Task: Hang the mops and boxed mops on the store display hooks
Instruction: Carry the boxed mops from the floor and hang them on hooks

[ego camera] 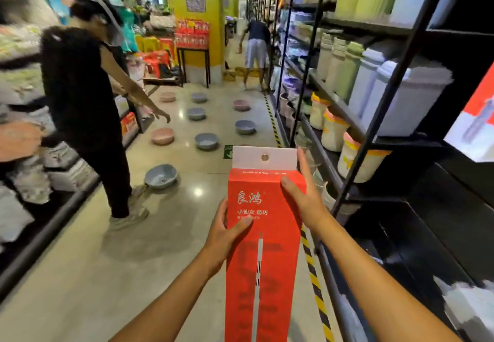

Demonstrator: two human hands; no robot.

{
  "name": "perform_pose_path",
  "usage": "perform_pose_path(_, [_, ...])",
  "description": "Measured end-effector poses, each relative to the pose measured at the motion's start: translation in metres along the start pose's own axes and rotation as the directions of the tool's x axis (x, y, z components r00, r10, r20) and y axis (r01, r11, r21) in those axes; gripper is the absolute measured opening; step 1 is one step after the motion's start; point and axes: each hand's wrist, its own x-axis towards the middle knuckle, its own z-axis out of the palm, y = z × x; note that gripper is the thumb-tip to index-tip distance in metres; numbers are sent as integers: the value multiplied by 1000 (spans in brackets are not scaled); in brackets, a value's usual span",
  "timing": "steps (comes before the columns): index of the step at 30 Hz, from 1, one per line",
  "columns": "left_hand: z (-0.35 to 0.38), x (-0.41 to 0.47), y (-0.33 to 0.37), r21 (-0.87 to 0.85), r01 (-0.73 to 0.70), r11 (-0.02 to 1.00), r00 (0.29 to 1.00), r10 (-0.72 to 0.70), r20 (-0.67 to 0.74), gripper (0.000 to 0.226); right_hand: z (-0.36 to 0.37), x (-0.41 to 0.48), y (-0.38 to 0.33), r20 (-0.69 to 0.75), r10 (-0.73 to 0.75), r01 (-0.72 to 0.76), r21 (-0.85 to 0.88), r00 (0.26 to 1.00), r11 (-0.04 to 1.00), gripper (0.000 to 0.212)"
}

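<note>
Here, in the head view, I hold the red boxed mop (263,248) upright over the aisle floor (80,275). My left hand (223,230) clasps its left edge, thumb across the front; my right hand (302,194) pinches its upper right corner, both forearms extended forward.

One tall red cardboard mop box (263,248): white hang tab with a round punched hole on top, white lettering and a printed mop handle on its face. Closed, held upright, just left of the black metal shelving rack (403,74).
</note>
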Motion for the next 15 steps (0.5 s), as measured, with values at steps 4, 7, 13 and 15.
perform_pose_path(4, [-32, 59, -4, 2, -22, 1000, 998, 22, -57, 77, 27, 69, 25, 67, -9, 9, -1, 998, 1000, 80])
perform_pose_path(7, [-45, 108, -2, -4, -24, 1000, 999, 24, -46, 78, 36, 114, 37, 52, -17, 17, -14, 999, 1000, 85])
perform_pose_path(13, [-32, 205, -3, -5, -6, 1000, 995, 6, 96, 80, 13, 168, 53, -73, 17, -17, -3, 997, 1000, 84])
perform_pose_path(15, [-12, 231, -7, -3, 2, 1000, 984, -2, 177, 80, -8, 174, 58, -151, 46, -44, 17, 987, 999, 90])
